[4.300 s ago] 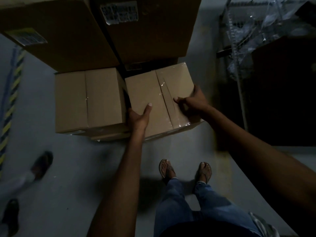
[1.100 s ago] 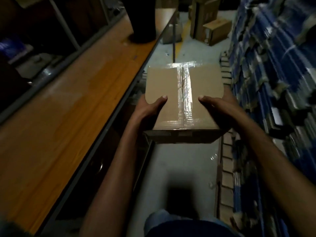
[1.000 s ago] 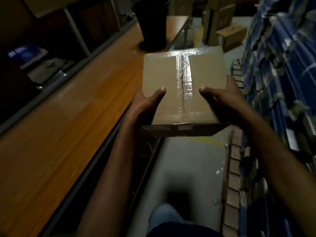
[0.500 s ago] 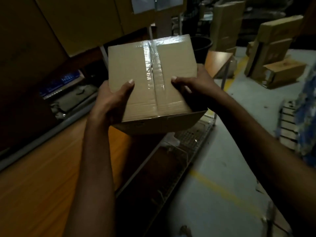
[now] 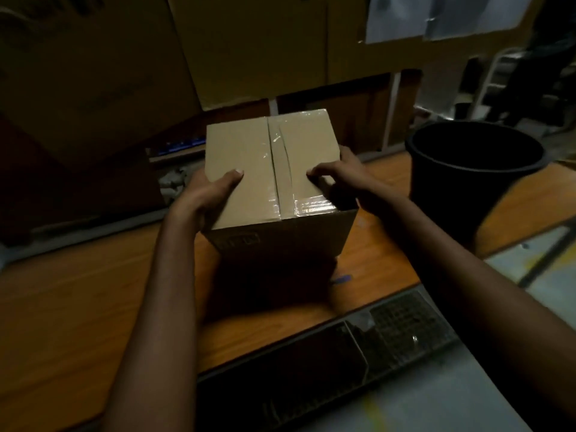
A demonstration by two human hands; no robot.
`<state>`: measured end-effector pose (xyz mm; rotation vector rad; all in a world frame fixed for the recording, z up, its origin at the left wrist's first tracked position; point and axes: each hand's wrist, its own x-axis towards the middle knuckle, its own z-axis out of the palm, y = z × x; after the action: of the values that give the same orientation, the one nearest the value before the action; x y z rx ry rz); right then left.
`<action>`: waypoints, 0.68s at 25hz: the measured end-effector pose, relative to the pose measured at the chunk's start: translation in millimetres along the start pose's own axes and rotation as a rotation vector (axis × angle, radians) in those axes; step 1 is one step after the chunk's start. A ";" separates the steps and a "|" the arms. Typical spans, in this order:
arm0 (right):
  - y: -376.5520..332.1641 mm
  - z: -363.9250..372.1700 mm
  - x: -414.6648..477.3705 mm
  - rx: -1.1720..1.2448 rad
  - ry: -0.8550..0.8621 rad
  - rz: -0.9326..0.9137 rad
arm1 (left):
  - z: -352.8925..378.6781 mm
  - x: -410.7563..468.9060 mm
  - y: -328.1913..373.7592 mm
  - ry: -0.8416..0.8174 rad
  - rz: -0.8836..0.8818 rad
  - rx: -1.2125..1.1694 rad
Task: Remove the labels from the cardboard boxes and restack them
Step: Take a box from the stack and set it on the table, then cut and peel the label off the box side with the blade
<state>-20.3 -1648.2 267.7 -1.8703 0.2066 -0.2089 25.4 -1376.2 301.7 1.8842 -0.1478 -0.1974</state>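
A small brown cardboard box (image 5: 249, 163), its top seam sealed with clear tape, is over the wooden table (image 5: 78, 300); whether it touches the tabletop I cannot tell. My left hand (image 5: 205, 194) grips its left side with the thumb lying over the top face. My right hand (image 5: 336, 176) grips the right side, thumb on top near the tape. A faint printed mark shows on the box's dark front face. No label is visible on the faces I see.
A black bucket (image 5: 473, 169) stands on the table to the right of the box. Large cardboard boxes (image 5: 249, 48) rise behind the table. A wire mesh shelf (image 5: 402, 325) lies below the table's near edge, with grey floor (image 5: 436, 400) at the lower right.
I lifted the box from a floor stack, carried it along the table and turned to face it. In the last half second the box has come down over the tabletop beside the bucket.
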 end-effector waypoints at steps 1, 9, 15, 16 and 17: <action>6.1 -4.2 12.4 -0.008 -0.056 0.009 | 4.8 2.3 -1.2 0.020 -0.012 0.003; -3.3 -7.5 39.2 -0.220 -0.019 -0.120 | 20.8 9.1 -2.8 0.081 -0.081 0.008; -7.3 -4.8 6.0 -0.695 -0.113 -0.462 | 40.0 -15.7 -6.2 0.203 -0.120 0.012; -8.4 -10.8 4.8 -0.684 -0.161 -0.446 | 41.5 -21.7 -6.8 0.214 -0.119 0.060; -10.4 -17.0 5.6 -0.680 -0.205 -0.432 | 40.2 -27.7 -7.1 0.211 -0.101 0.133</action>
<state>-18.7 -1662.2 283.0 -2.5835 -0.3139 -0.2585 -10.0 -1405.8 284.2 2.0336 0.0804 -0.0571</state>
